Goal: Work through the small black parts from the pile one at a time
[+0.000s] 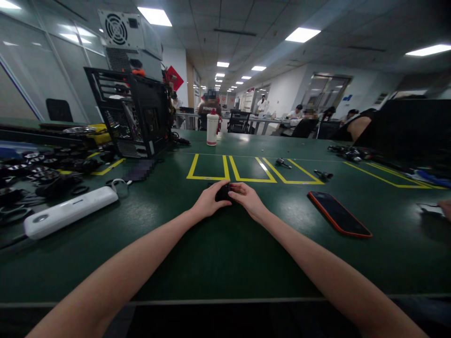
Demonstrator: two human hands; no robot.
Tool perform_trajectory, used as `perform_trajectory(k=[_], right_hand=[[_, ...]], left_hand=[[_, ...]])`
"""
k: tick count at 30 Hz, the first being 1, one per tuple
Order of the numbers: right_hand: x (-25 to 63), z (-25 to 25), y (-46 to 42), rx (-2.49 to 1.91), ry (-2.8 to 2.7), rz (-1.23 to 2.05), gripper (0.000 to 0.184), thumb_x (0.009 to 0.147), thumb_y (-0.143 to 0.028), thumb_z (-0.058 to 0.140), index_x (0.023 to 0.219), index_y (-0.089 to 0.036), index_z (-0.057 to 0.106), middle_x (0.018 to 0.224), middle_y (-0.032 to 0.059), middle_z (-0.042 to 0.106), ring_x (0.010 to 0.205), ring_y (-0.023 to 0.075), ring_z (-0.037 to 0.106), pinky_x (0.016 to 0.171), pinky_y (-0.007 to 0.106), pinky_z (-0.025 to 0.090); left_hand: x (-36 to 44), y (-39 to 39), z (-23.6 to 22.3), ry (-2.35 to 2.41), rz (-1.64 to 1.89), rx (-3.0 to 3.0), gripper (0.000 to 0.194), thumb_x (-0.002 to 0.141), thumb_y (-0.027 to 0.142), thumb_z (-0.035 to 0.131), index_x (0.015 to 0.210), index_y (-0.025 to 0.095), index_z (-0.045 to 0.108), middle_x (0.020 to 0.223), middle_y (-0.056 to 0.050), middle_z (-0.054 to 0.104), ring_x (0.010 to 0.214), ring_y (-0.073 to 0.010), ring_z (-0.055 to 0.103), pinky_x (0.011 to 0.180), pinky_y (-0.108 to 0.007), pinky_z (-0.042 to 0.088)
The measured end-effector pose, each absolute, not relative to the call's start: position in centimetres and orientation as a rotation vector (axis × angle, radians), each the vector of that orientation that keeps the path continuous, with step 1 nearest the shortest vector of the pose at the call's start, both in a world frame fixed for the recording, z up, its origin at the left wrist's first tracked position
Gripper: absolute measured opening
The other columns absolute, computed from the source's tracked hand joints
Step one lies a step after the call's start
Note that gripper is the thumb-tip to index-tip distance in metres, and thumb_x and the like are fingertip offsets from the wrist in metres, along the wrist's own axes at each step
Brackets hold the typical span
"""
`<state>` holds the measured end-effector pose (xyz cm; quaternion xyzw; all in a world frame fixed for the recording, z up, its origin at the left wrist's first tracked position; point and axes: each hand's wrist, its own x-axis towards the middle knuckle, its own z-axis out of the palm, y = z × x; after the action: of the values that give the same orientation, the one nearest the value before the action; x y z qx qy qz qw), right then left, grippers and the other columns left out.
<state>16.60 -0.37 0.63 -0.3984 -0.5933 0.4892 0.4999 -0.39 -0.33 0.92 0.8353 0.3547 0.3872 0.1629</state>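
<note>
A small dark object (222, 193), its kind too dim to make out, is between my two hands at the middle of the green table (225, 253). My left hand (209, 199) grips it from the left, thumb at the near side and fingers at the far side. On its right end, my right hand (246, 197) has thumb and fingertips pinched together. Just beyond the hands lie yellow tape outlines (253, 180). Small black parts rest further right, one (283, 163) on the tape area and another (323, 174) beside it.
An orange-cased phone (338, 213) lies to the right. A white power strip (72, 211) and a heap of black parts (45, 169) occupy the left, near an open computer case (136, 112). A white cup (212, 129) stands further back. Another person's hand (446, 209) shows at the right edge.
</note>
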Motion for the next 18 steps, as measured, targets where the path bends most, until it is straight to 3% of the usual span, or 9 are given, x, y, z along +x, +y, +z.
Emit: perform_trajectory(k=[7,14,18], right_hand=[[16.84,0.95,-0.82,-0.9,-1.498,1.212,0.038,0.06,-0.021,0.068,0.097,-0.018,0.056,0.102,0.0048,0.06,0.096,0.0172,0.055,0.09,0.036,0.039],[16.38,1.21,-1.15,-0.958,-1.477,1.154,0.032,0.064,-0.026,0.065,0.093,-0.019,0.056,0.096,0.0045,0.06,0.095,0.0176,0.056,0.087,0.038,0.042],[16.04,1.07,-0.96,-0.926,-1.485,1.099,0.035,0.061,-0.02,0.067,0.095,-0.018,0.055,0.099,0.0047,0.06,0.096,0.0169,0.056,0.09,0.036,0.04]], left_hand=[[-0.45,-0.32,0.92,0.999,1.109,2.396,0.063,0.068,0.03,0.064,0.124,0.025,0.034,0.124,-0.005,0.047,0.115,-0.0212,0.043,0.097,-0.038,0.035],[-0.45,-0.49,1.0,1.05,1.12,2.445,0.063,0.068,0.032,0.064,0.123,0.026,0.035,0.121,-0.005,0.048,0.113,-0.023,0.04,0.095,-0.041,0.034],[-0.46,-0.69,1.02,1.162,1.118,2.454,0.064,0.066,0.033,0.067,0.123,0.026,0.038,0.115,-0.006,0.052,0.101,-0.0249,0.041,0.086,-0.042,0.038]])
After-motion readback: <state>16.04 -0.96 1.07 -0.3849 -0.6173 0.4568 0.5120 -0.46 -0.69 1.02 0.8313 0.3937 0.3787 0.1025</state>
